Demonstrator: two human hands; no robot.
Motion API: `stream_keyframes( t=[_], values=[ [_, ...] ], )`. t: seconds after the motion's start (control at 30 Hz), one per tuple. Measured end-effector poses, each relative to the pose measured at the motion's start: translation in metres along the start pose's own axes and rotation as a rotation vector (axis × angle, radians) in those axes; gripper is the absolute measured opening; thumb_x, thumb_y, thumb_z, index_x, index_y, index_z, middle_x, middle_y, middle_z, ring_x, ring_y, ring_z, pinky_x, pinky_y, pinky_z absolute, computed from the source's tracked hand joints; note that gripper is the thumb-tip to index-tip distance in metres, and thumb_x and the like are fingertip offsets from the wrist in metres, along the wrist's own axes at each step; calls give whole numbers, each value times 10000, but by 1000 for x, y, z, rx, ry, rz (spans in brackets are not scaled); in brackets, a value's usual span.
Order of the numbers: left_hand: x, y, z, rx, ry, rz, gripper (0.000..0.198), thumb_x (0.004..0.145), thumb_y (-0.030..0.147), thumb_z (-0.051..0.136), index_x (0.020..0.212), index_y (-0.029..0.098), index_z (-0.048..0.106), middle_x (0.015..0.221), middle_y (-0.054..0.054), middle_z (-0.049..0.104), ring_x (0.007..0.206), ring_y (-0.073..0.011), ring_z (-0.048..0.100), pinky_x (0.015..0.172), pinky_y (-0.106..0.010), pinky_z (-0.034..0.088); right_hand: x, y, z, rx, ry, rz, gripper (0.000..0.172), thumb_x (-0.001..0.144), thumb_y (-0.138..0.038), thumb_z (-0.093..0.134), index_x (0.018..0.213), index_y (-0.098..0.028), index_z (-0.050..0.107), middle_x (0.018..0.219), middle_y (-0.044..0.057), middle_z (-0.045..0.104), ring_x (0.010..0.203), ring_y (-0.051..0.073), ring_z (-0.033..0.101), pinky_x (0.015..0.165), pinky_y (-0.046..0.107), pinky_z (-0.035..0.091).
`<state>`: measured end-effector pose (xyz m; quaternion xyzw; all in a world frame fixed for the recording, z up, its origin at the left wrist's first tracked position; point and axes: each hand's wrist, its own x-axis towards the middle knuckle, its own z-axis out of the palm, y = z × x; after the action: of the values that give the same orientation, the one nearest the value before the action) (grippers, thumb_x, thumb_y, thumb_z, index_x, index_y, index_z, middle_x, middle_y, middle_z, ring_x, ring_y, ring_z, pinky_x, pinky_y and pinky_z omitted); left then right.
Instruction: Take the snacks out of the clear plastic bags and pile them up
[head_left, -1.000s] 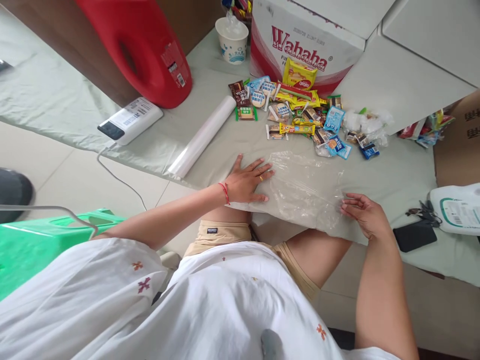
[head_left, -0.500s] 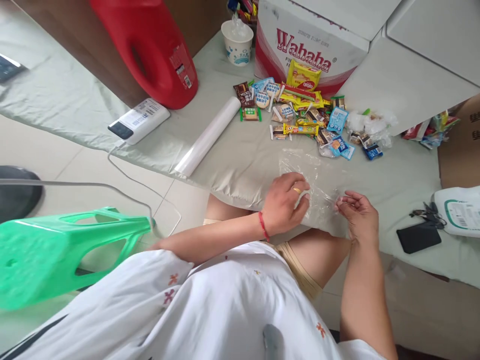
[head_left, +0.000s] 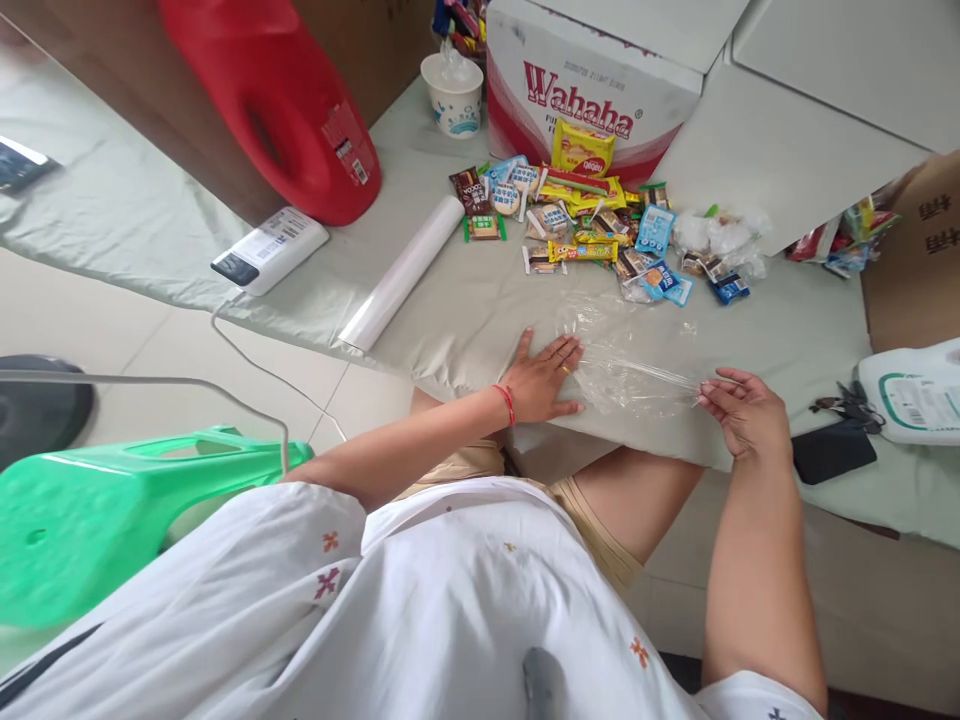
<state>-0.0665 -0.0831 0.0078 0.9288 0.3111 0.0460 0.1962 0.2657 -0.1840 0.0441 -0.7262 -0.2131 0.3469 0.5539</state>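
Note:
A clear plastic bag [head_left: 630, 365] lies on the pale green cloth between my two hands. My left hand [head_left: 541, 380], with a ring and a red wristband, rests flat with its fingers spread at the bag's left end. At the right end, my right hand [head_left: 742, 408] pinches the bag, which is stretched into folds toward it. Beyond the bag sits a pile of small wrapped snacks [head_left: 581, 250]. A white roll [head_left: 405, 272] lies to the left of them.
Behind the snacks stands a Wahaha carton [head_left: 585, 95], beside a paper cup [head_left: 454, 98]. A red jug [head_left: 300, 120] and a white power bank [head_left: 271, 248] are at left, above a green stool [head_left: 82, 520]. A black pouch [head_left: 834, 452] and a white bottle [head_left: 919, 392] are at right.
My left hand has moved slightly left and flattened, with its fingers spread. My right hand has shifted right, pulling the bag out longer. The view has shifted a little.

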Motion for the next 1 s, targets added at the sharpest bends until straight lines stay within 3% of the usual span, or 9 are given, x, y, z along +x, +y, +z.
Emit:
stream_keyframes(
  t=[0.07,0.17,0.3,0.37,0.5,0.63,0.77,0.87,1.0],
  values=[
    [-1,-4,-3,-38,28,14,853,946,544,590,1660,182,294,1743,-197,242,1613,-352,240,1271,-692,51,5,-3,-1,-10,-3,-3,479,555,-166,978,947,-187,702,799,18,717,683,147,704,554,226,632],
    [-5,-6,-4,-141,243,-72,641,925,357,609,1527,162,504,1665,-197,385,1537,-324,364,1255,-557,279,6,-3,2,38,-1,2,470,548,-158,973,935,-188,709,786,16,723,683,142,706,551,207,628],
    [-5,0,-4,-147,364,-324,299,945,189,480,1086,160,741,1177,-165,670,1148,-296,597,988,-474,516,-1,6,10,147,-5,27,443,543,-150,962,912,-191,720,802,25,739,719,134,715,586,187,640],
    [0,6,-6,-59,284,-350,261,946,208,507,1017,172,756,1084,-166,674,1111,-331,585,930,-507,517,-3,11,13,147,5,50,401,562,-149,955,882,-202,718,808,22,738,722,137,718,576,193,647],
    [16,19,-10,-157,168,-325,351,958,377,602,1219,188,739,1158,-149,677,1131,-325,605,952,-471,518,-7,18,16,145,15,63,386,581,-142,957,862,-198,698,784,12,721,696,135,719,569,189,652],
    [28,31,-12,-682,88,-411,495,972,385,582,1429,201,632,1110,-90,719,821,-194,673,746,-325,535,-10,20,19,172,20,68,404,566,-127,955,874,-169,697,775,17,717,689,125,722,575,154,634],
    [34,41,-16,-1368,-41,-525,807,857,157,602,1617,294,367,1234,-80,689,564,-78,629,465,-218,342,-13,20,25,212,41,96,399,541,-100,935,863,-167,710,757,8,721,690,115,719,570,138,619],
    [38,45,-18,-1607,-64,-573,975,762,43,644,1632,279,273,1071,-48,723,497,-67,598,433,-194,276,-13,20,28,210,27,103,405,533,-114,945,858,-175,710,748,1,719,688,108,711,570,135,616],
    [40,43,-17,-1583,6,-661,421,792,38,699,1200,118,636,713,14,686,417,-36,465,450,-188,310,-11,19,26,219,31,101,428,504,-126,965,847,-179,714,763,6,723,707,114,714,562,134,614]
  ],
)
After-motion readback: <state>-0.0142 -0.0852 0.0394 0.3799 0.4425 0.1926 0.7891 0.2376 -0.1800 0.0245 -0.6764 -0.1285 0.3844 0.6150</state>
